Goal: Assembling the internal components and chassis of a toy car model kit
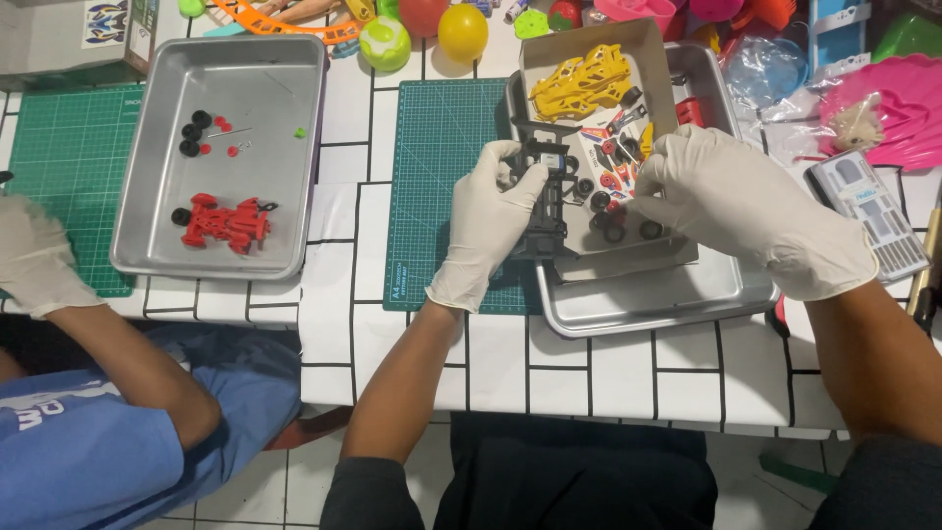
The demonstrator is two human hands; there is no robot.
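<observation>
My left hand, in a white glove, grips a black toy car chassis and holds it upright over the left edge of a metal tray. My right hand, also gloved, reaches into a cardboard box lid lying in that tray, its fingertips among small black wheels and loose parts. A yellow car body shell lies at the far end of the lid. Whether the right fingers pinch a part is hidden.
A green cutting mat lies under my left hand. A second metal tray at left holds a red toy car and black wheels. Another person's gloved hand rests at far left. Coloured toys crowd the back edge; a grey pack lies right.
</observation>
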